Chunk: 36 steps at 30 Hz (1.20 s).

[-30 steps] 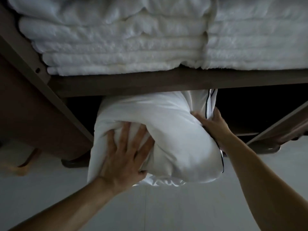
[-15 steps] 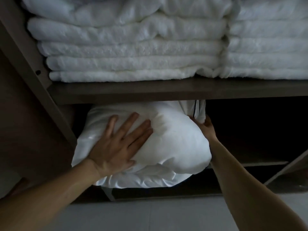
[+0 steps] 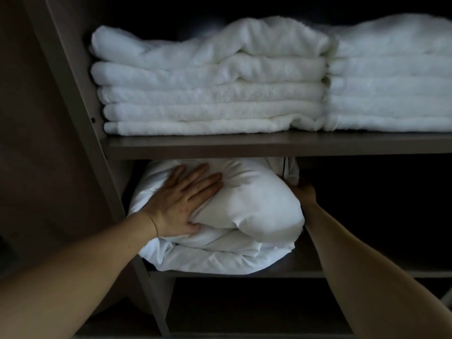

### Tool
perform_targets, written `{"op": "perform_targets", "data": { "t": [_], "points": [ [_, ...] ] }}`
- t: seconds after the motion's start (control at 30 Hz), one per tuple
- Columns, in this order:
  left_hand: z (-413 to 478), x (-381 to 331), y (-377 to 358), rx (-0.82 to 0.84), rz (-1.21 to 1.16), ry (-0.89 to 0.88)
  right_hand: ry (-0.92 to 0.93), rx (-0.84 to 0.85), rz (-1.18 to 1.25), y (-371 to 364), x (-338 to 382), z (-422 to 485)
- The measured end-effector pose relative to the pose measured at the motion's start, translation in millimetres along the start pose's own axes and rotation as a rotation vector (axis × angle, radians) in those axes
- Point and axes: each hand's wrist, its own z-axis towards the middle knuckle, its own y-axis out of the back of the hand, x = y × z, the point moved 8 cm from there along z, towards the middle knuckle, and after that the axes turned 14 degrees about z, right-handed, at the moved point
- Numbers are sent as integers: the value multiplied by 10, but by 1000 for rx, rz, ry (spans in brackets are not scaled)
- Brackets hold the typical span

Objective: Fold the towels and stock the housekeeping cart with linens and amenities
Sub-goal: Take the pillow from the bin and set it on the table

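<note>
A brown shelf board point(image 3: 269, 145) runs across the dim cart, and everything here sits above or below it. Directly on top of the board lie two stacks of folded white towels: the left stack point(image 3: 210, 94), with its top towel rumpled, and a right stack point(image 3: 391, 89) pressed against it and running out of view. Directly under the board, at its left end beside the slanted upright post point(image 3: 80, 118), a plump white pillow point(image 3: 254, 206) is doubled over on itself and wedged into the compartment, its top touching the underside of the board and its bottom resting on the lower shelf point(image 3: 305, 267). The bulge of the fold hangs out past the front edge of that lower shelf. The left hand point(image 3: 181, 201) lies flat on the pillow's front below the board, fingers straight and spread, thumb dug into the crease of the fold; its grip is released and it presses rather than holds. The right hand point(image 3: 303, 192) sits against the pillow's right side, just under the board, next to a flap of pillowcase with dark piping point(image 3: 284, 167). It is in deep shadow and its fingers seem to slip behind the fabric, so I cannot tell whether that grip is clenched on the case or merely pushing. To the right of the pillow the compartment under the board is dark.
</note>
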Motion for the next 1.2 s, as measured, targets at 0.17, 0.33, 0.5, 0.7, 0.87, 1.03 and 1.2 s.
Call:
{"op": "perform_targets", "data": {
  "t": [0.17,0.33,0.5,0.7,0.87,1.03,1.2],
  "points": [
    [-129,-94,145,-62,87,75,69,-88,-128,33,-28,-109],
    [-666,-502,213,-130,154,177,56,-80,-177,143,50,-295],
    [-665,-542,80,31,219,153,387,-96,-96,281,484,-829],
    [-561,-523,68,3,242,134,1303,383,-686,-154,760,-1814],
    [-621,-446,-40,-8,276,119,1174,369,-1320,-311,194,-1527],
    [-499,-269,-164,64,330,141,1031,407,-1376,-336,50,-1179],
    [-508,-257,-157,116,345,177,903,427,-1359,-384,70,-1078]
  ]
}}
